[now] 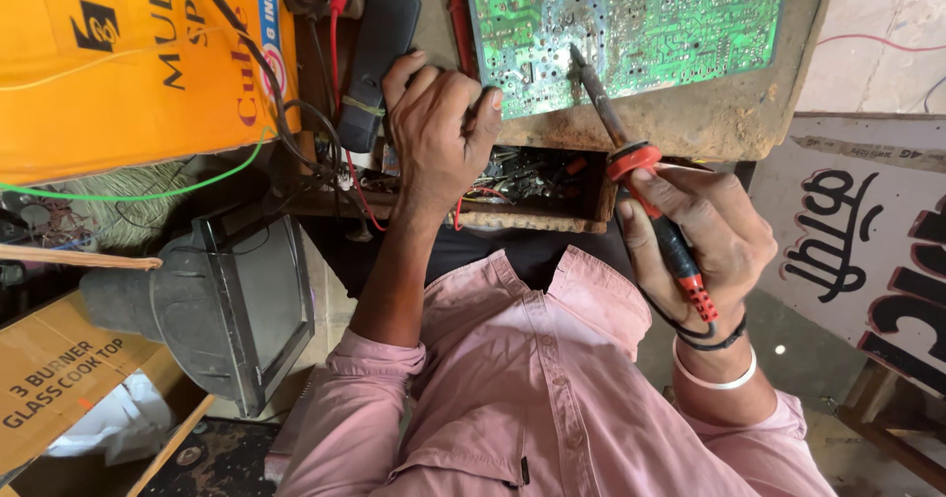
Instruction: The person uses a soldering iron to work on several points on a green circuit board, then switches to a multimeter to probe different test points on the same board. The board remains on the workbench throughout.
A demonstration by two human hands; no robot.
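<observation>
My right hand (705, 251) is closed around the red-and-black handle of one soldering iron (641, 177); its dark, worn shaft slants up to a tip resting on the solder side of one green circuit board (631, 19), which lies on the workbench (709, 113). My left hand (439, 128) is curled shut at the board's near left edge; what it pinches, I cannot tell. Below the bench edge, one open wooden drawer (532, 223) holds a jumble of small parts. Left of me stands one grey picture tube (212, 305).

Glossy green circuit board (631, 24), rough worn wooden bench (690, 118), dull metal iron shaft (596, 93), red plastic grip (680, 261).
</observation>
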